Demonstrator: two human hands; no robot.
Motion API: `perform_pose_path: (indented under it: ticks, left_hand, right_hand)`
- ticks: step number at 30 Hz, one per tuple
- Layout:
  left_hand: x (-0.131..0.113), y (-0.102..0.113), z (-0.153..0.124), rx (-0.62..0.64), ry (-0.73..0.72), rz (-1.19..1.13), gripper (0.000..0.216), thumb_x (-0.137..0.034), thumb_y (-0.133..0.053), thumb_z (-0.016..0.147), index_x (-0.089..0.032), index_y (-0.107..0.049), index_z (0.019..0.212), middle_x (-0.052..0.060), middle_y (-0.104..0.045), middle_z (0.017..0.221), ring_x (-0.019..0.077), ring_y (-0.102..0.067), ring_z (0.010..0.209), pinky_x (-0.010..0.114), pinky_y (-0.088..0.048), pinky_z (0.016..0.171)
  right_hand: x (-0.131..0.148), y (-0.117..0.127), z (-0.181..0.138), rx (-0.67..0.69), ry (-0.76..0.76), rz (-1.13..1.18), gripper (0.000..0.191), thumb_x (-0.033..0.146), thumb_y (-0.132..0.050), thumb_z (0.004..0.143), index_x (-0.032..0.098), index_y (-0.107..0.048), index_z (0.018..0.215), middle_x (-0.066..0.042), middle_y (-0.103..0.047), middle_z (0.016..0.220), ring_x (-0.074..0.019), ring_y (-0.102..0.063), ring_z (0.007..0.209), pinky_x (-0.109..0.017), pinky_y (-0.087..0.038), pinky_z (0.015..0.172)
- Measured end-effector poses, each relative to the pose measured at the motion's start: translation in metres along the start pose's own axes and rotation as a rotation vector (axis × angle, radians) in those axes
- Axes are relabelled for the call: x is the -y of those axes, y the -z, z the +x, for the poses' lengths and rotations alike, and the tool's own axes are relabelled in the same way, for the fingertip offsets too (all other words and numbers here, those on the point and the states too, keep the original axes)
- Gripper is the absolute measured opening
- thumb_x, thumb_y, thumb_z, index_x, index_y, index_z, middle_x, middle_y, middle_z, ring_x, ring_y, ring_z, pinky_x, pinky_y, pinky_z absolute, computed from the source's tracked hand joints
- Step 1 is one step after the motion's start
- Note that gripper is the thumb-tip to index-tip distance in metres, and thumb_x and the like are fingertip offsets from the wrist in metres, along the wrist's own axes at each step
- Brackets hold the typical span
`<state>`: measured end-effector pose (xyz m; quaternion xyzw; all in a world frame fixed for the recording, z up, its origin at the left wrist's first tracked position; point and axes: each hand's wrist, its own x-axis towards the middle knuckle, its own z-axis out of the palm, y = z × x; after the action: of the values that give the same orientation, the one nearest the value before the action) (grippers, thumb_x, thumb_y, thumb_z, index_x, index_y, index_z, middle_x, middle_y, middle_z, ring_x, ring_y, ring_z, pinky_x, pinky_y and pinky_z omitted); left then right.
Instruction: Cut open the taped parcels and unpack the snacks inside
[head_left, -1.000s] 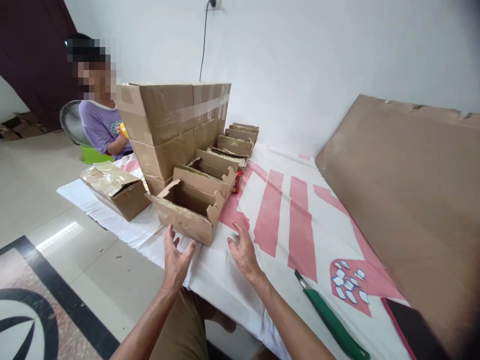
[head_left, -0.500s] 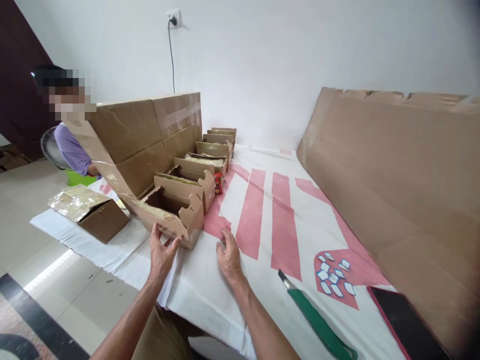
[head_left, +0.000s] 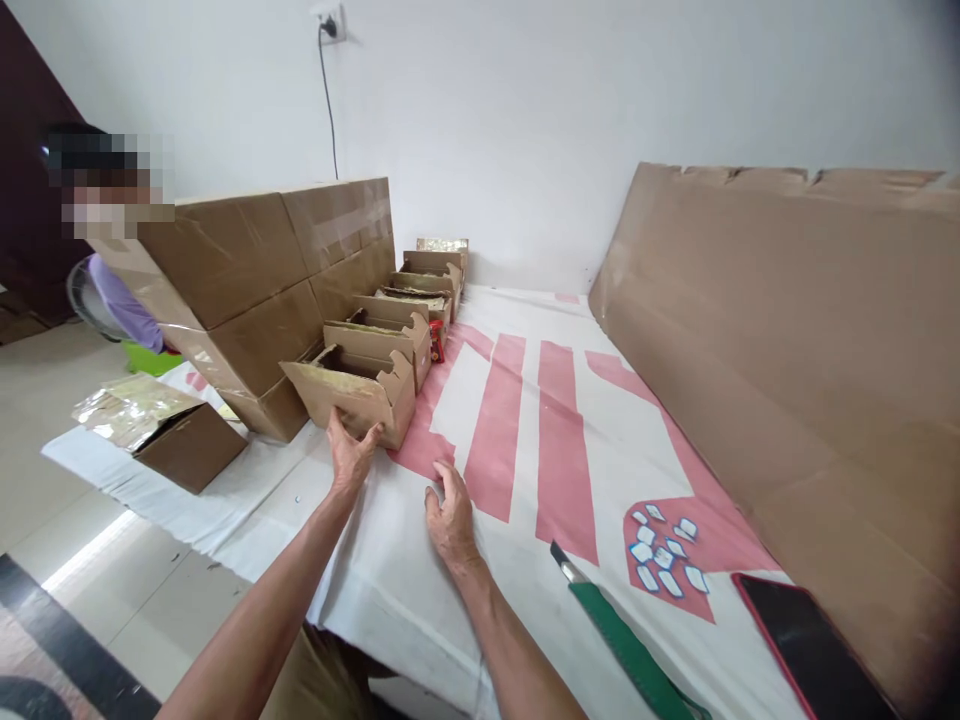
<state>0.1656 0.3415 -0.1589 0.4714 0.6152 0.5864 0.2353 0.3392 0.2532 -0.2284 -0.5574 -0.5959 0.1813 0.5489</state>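
My left hand (head_left: 349,453) grips the front wall of the nearest small open cardboard box (head_left: 358,392), fingers under and thumb on its face. This box stands first in a row of several like boxes (head_left: 409,300) running away along a stack of big taped cartons (head_left: 247,290). My right hand (head_left: 448,517) lies palm down on the white and red cloth (head_left: 525,440), fingers loosely curled, holding nothing. A green-handled cutter (head_left: 622,645) lies to its right.
A large flat cardboard sheet (head_left: 787,370) leans along the right. A dark phone (head_left: 810,650) and several small white tags (head_left: 664,550) lie at the front right. A foil-topped box (head_left: 161,435) sits at the left edge. A person in a purple shirt (head_left: 120,305) sits behind the cartons.
My left hand has reached forward and taken hold of the nearest box, which has slid back toward the row. My right hand has settled flat on the cloth.
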Motion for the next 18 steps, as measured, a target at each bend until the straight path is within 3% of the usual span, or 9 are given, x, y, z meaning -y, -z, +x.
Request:
perform_pose_path:
  ticks: [5,10,14,18]
  left_hand:
    - [0.002,0.027,-0.047,0.080,0.057,-0.020,0.087,-0.046,-0.077,0.078,-0.017,-0.040,0.152,0.025,-0.042,0.156,0.0394,-0.058,0.133,0.055,-0.053,0.104]
    - [0.010,0.100,-0.091,0.079,-0.107,0.104,0.061,-0.037,-0.069,0.086,-0.025,-0.053,0.143,0.017,-0.053,0.149,0.0344,-0.056,0.136,0.055,-0.050,0.108]
    - [0.002,0.174,-0.077,-0.087,-0.226,0.232,0.049,-0.030,-0.066,0.085,-0.024,-0.061,0.133,0.015,-0.056,0.146,0.0333,-0.053,0.138,0.054,-0.049,0.111]
    - [-0.014,0.241,-0.028,-0.272,-0.288,0.408,0.046,-0.025,-0.066,0.081,-0.022,-0.065,0.128,0.015,-0.056,0.147,0.0339,-0.048,0.143,0.055,-0.035,0.122]
  right_hand:
    - [0.000,0.002,0.004,-0.028,0.016,-0.011,0.044,0.015,-0.050,0.087,0.020,-0.064,0.128,-0.013,-0.072,0.126,-0.0270,-0.067,0.120,-0.048,-0.055,0.105]
    - [-0.003,0.008,0.010,-0.009,0.046,-0.019,0.040,0.020,-0.053,0.084,0.021,-0.067,0.121,-0.012,-0.074,0.116,-0.0264,-0.070,0.106,-0.047,-0.059,0.097]
    - [-0.006,0.010,0.017,0.027,0.038,-0.006,0.037,0.030,-0.052,0.086,0.019,-0.066,0.118,-0.014,-0.073,0.113,-0.0281,-0.069,0.102,-0.050,-0.058,0.094]
    - [-0.008,0.008,0.026,0.065,0.036,-0.023,0.037,0.036,-0.054,0.085,0.018,-0.066,0.114,-0.017,-0.073,0.113,-0.0279,-0.070,0.094,-0.048,-0.059,0.088]
